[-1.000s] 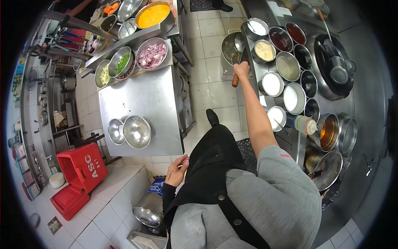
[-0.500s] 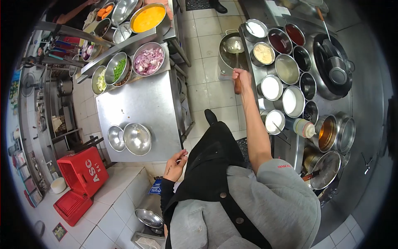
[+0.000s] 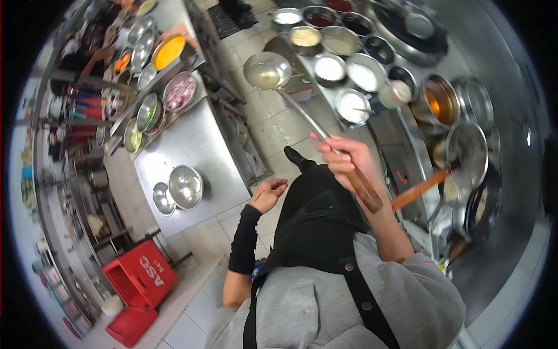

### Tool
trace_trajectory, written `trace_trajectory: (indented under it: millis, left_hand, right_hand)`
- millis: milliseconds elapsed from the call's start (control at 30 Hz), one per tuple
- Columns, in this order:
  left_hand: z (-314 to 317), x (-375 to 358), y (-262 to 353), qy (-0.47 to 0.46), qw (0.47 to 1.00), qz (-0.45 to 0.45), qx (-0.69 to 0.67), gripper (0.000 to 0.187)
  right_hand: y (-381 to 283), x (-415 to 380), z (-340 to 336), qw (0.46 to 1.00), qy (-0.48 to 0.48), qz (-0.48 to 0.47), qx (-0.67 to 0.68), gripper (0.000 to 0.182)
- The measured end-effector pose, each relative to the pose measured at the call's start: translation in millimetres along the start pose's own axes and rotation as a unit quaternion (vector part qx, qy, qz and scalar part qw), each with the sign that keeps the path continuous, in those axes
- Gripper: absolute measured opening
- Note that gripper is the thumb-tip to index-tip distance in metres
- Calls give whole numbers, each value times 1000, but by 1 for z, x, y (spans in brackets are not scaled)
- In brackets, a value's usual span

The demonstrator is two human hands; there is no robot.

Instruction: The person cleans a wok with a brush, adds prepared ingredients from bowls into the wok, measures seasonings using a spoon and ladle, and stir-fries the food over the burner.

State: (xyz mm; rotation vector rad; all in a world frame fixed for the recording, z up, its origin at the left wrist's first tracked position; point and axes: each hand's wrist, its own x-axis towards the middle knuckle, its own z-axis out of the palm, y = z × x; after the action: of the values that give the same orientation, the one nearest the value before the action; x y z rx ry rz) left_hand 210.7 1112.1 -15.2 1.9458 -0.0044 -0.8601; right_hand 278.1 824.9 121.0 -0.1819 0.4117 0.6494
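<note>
My right hand (image 3: 351,160) is wrapped round the shaft of a long-handled ladle (image 3: 267,71), just above its wooden grip. The ladle's metal bowl is held out ahead of me over the aisle, with a little pale liquid seeming to lie in it. Behind the bowl, a floor-standing pot (image 3: 293,55) is partly hidden. My left hand (image 3: 270,195) hangs near the apron with its fingers loosely extended and nothing in them. Closest to it is the steel table (image 3: 218,168), where a large metal bowl (image 3: 186,187) and a smaller bowl (image 3: 163,199) sit.
On the right counter stand several tins, including one of white powder (image 3: 353,106), a squeeze bottle (image 3: 395,94) and a pot of amber liquid (image 3: 440,99). A round mesh strainer (image 3: 467,154) lies farther right. Chopped onions (image 3: 179,92) and orange liquid (image 3: 168,52) are at the left. A red crate (image 3: 142,273) is lower left.
My right hand has lifted the ladle out of the floor pot and drawn it back toward me. The view has turned to the right. My left hand has moved slightly forward.
</note>
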Motion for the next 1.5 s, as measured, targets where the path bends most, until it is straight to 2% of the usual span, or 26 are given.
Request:
trace_trajectory:
  millis: [133,233,300,367,433,500,533,567,633,667,733,833,867,900,933,967,1000,1033,1067,1100,1167,1200,1267,1333,1433,1500]
  left_hand:
    - [71,62,-77,-106,988,29,108,41]
    - [120,92,-105,-181,966,-10,186,37]
    - [155,112,-138,-237,941,23,242,35]
    - [193,119,-153,-262,941,-40,209,33]
    - [238,115,-136,-275,939,-147,146,23]
    - [293,116,-122,-320,919,-109,202,24]
    - [319,115,-115,-334,911,-95,225,24]
    - [349,118,-114,-362,905,-54,217,24]
    - [418,125,-114,-411,890,23,194,25]
    - [452,130,-113,-429,845,155,279,27]
    - [528,131,-104,-444,812,203,319,27]
    - [649,125,-96,-461,820,102,323,29]
    - [687,123,-99,-468,824,75,311,30]
    - [725,107,-72,-446,859,-85,237,29]
    - [759,116,-92,-478,854,-199,49,29]
    - [795,125,-116,-488,806,-304,-140,29]
    - [840,110,-115,-415,854,-294,-111,32]
    - [886,97,-109,-327,873,-328,-153,35]
    - [927,93,-127,-303,859,-352,-217,32]
    - [964,91,-143,-277,841,-372,-278,30]
    - [1007,70,-95,-234,755,-461,-404,30]
    - [1026,62,-73,-208,702,-500,-462,30]
    - [1060,58,-71,-173,684,-451,-546,31]
    - [1078,55,-78,-126,673,-424,-593,29]
    - [1086,52,-97,-124,674,-383,-619,28]
    - [1097,51,-120,-116,725,-347,-584,25]
  right_hand:
    - [22,-151,8,998,8,-62,0,23]
    - [40,-261,4,983,64,-172,3,34]
    - [47,-322,-17,968,61,-243,26,41]
    - [53,-379,-35,940,88,-326,36,40]
    - [47,-431,-56,903,124,-409,36,36]
    - [32,-476,-90,863,170,-475,20,33]
    - [21,-500,-105,838,223,-498,-6,23]
    - [5,-523,-125,814,255,-521,-20,14]
    - [-31,-571,-172,779,320,-535,-70,9]
    - [-51,-593,-196,762,353,-535,-91,8]
    - [-96,-639,-249,727,419,-526,-137,7]
    - [-165,-698,-340,627,553,-469,-287,10]
    - [-168,-711,-355,511,628,-442,-387,13]
    - [-164,-720,-365,378,683,-403,-479,16]
    - [-158,-726,-376,233,713,-350,-561,20]
    - [-147,-733,-351,332,758,-290,-480,30]
    - [-133,-743,-355,271,742,-319,-524,36]
    - [-120,-754,-365,266,734,-322,-536,41]
    - [-110,-763,-376,260,725,-327,-547,47]
    - [-103,-768,-387,254,726,-335,-545,49]
    - [-90,-774,-405,242,728,-352,-537,54]
    - [-86,-778,-406,290,729,-351,-512,56]
    - [-84,-782,-401,385,724,-349,-454,61]
    - [-88,-782,-409,385,711,-381,-449,59]
    - [-93,-783,-418,406,701,-411,-418,59]
    - [-95,-784,-422,428,690,-430,-394,60]
